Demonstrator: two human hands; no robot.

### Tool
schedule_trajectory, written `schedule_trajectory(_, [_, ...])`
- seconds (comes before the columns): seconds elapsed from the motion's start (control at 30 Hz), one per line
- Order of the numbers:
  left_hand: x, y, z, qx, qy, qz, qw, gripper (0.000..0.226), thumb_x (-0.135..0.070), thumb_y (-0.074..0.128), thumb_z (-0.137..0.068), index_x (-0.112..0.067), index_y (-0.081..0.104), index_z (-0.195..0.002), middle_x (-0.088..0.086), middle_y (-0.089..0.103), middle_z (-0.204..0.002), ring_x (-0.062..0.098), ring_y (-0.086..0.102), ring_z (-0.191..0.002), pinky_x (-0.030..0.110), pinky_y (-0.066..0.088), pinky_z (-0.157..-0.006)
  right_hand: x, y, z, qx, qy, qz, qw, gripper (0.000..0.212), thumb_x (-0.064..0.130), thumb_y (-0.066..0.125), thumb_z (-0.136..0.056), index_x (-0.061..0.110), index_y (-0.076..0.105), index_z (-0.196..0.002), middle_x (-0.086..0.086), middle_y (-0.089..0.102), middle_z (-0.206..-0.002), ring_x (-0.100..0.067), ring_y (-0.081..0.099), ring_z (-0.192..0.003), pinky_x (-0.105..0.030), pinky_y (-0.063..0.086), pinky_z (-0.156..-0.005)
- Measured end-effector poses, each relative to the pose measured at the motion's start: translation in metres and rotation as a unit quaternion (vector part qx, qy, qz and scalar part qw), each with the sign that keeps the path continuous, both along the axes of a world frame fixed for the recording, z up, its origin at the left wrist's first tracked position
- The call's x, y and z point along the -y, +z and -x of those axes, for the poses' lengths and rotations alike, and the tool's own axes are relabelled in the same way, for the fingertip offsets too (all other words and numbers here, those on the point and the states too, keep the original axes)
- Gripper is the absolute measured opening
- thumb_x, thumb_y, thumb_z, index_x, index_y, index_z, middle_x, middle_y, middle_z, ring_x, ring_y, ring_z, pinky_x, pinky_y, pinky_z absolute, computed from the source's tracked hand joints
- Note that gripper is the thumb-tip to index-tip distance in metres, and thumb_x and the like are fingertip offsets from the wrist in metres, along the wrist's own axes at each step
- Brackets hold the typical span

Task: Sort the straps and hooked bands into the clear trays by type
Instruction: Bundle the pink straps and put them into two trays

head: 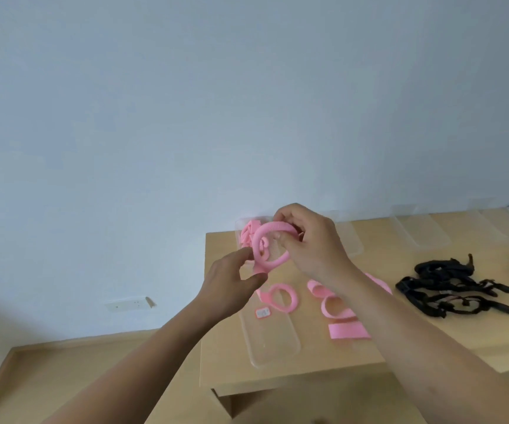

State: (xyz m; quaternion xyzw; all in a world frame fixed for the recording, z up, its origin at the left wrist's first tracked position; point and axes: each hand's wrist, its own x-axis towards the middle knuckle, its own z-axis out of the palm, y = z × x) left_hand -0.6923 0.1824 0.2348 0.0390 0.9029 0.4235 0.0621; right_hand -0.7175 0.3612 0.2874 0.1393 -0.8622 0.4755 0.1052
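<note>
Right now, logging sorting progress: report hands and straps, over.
Right hand grips pink strap loop above clear tray. Left hand at loop's tail, grip unclear. Loose pink straps, black hooked bands unsorted on table. Nothing blocking tray.

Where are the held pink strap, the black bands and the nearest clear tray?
held pink strap [267, 230]: head view, loop top.
black bands [433, 272]: head view, pile's thick part.
nearest clear tray [273, 341]: head view, bare floor.

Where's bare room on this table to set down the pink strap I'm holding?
Free: the near end of the long tray, below the pink loop; bare table between the loose pink straps and the black bands; the empty back tray. Crowded: the long tray's far end.
</note>
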Motion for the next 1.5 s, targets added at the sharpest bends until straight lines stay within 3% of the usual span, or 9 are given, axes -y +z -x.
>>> schedule_trajectory(0.1, [-0.013,0.026,0.011,-0.011,0.027,-0.053,0.998,0.01,-0.024,0.069,-0.093,-0.022,0.077,-0.099,-0.013,0.076,-0.097,-0.001,0.065,-0.086,0.017,0.046,-0.072,-0.01,0.032,0.012,-0.044,0.011,0.006,0.999,0.022,0.0,0.064,-0.084,0.021,0.068,-0.09,0.016,0.064,-0.071,-0.009,0.055,-0.061,-0.022,0.044,-0.059])
schedule_trajectory(0.17, [-0.024,0.047,0.016,-0.026,0.048,-0.088,0.995,0.011,-0.032,0.068,-0.089,-0.025,0.077,-0.088,-0.01,0.077,-0.084,0.009,0.065,-0.074,0.024,0.044,-0.067,-0.017,0.052,0.018,-0.082,0.011,0.015,0.996,0.02,0.003,0.068,-0.086,0.02,0.071,-0.096,0.021,0.066,-0.077,-0.009,0.055,-0.063,-0.019,0.043,-0.06])
schedule_trajectory(0.27, [-0.045,0.083,0.018,-0.055,0.051,-0.135,0.988,0.025,-0.045,0.061,-0.079,-0.024,0.074,-0.083,-0.003,0.075,-0.082,0.026,0.069,-0.084,0.046,0.053,-0.08,-0.034,0.081,0.018,-0.164,0.015,0.009,0.986,0.019,0.02,0.067,-0.089,0.021,0.073,-0.107,0.015,0.073,-0.092,-0.014,0.063,-0.076,-0.026,0.049,-0.071])
schedule_trajectory(0.37, [-0.065,0.113,0.021,-0.087,0.029,-0.204,0.975,0.019,-0.03,0.061,-0.087,-0.017,0.075,-0.089,0.017,0.071,-0.091,0.033,0.065,-0.082,0.04,0.05,-0.076,-0.054,0.101,0.014,-0.25,0.025,0.012,0.968,0.02,0.017,0.06,-0.092,0.016,0.075,-0.105,0.01,0.074,-0.098,-0.012,0.067,-0.091,-0.028,0.051,-0.078])
schedule_trajectory(0.67, [-0.105,0.144,0.015,-0.064,0.03,-0.293,0.954,0.015,-0.012,0.061,-0.101,-0.009,0.075,-0.096,0.018,0.07,-0.093,0.028,0.07,-0.076,0.039,0.061,-0.065,-0.094,0.119,0.022,-0.437,-0.05,0.051,0.897,0.016,0.001,0.067,-0.087,0.005,0.076,-0.1,0.0,0.073,-0.095,-0.02,0.068,-0.092,-0.03,0.054,-0.077])
schedule_trajectory(1.03, [-0.122,0.143,0.023,-0.023,0.016,-0.464,0.886,0.035,-0.02,0.055,-0.09,-0.002,0.075,-0.113,0.016,0.069,-0.097,0.031,0.067,-0.094,0.042,0.054,-0.089,-0.1,0.08,0.03,-0.418,0.038,-0.016,0.907,0.018,0.005,0.064,-0.086,0.012,0.08,-0.092,0.01,0.075,-0.099,-0.016,0.063,-0.1,-0.034,0.052,-0.083])
schedule_trajectory(1.2, [-0.124,0.135,0.023,-0.044,0.014,-0.411,0.91,0.028,-0.024,0.062,-0.1,-0.001,0.073,-0.111,0.012,0.077,-0.103,0.033,0.072,-0.097,0.036,0.057,-0.087,-0.106,0.074,0.036,-0.41,0.016,-0.025,0.912,0.013,0.003,0.076,-0.082,0.014,0.077,-0.089,0.01,0.074,-0.097,-0.021,0.06,-0.096,-0.031,0.052,-0.078])
schedule_trajectory(1.37, [-0.121,0.129,0.021,-0.051,0.046,-0.343,0.937,0.032,-0.036,0.054,-0.105,-0.014,0.076,-0.112,0.015,0.075,-0.113,0.028,0.071,-0.105,0.057,0.052,-0.103,-0.11,0.081,0.044,-0.34,-0.023,-0.08,0.937,0.037,0.026,0.086,-0.077,0.014,0.072,-0.109,0.006,0.069,-0.112,-0.021,0.057,-0.107,-0.03,0.05,-0.086])
schedule_trajectory(1.5, [-0.122,0.13,0.019,-0.039,0.055,-0.325,0.943,0.037,-0.04,0.044,-0.108,-0.025,0.078,-0.115,0.006,0.076,-0.115,0.031,0.067,-0.109,0.06,0.051,-0.102,-0.109,0.075,0.049,-0.321,0.025,-0.112,0.94,0.016,0.029,0.072,-0.086,0.019,0.073,-0.099,0.008,0.063,-0.092,-0.015,0.056,-0.086,-0.03,0.051,-0.069])
